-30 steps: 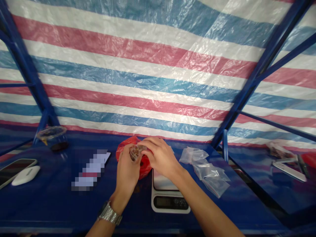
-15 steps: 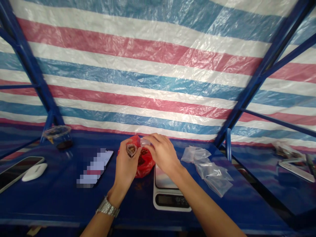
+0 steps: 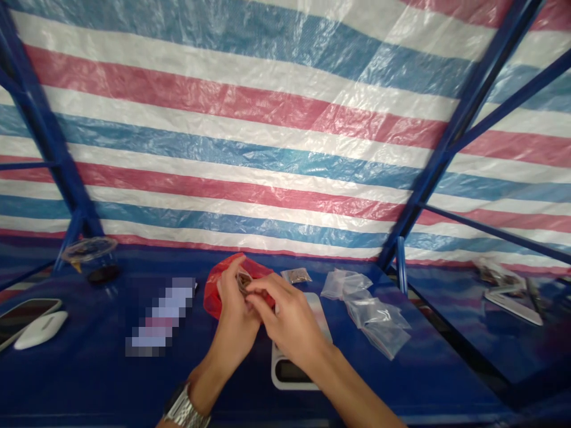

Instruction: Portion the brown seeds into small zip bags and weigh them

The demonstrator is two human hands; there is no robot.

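My left hand (image 3: 235, 315) is closed around a small clear plastic bag (image 3: 243, 279) with brown bits inside. My right hand (image 3: 292, 318) pinches at the bag's near edge, its thumb and fingertips pressed together; what exactly lies between them is hard to make out. Both hands are over a red plastic bag (image 3: 213, 292), largely covered by them. Under my right forearm and hand sits a white digital kitchen scale (image 3: 292, 383), partly hidden. Just beyond the right hand lies a small clear bag of brown bits (image 3: 298, 275), flat on the blue table (image 3: 366, 386).
Several clear plastic bags (image 3: 377, 315) lie right of the scale. At left are a blurred-out phone (image 3: 163, 315), a second phone (image 3: 22, 318), a white case (image 3: 41, 330) and a clear cup with dark liquid (image 3: 100, 261). Blue metal posts (image 3: 417, 202) frame a striped tarp.
My right hand has moved down and closer to the left, onto the small bag's edge. The left hand has turned the bag. A filled bag beyond the right hand now shows.
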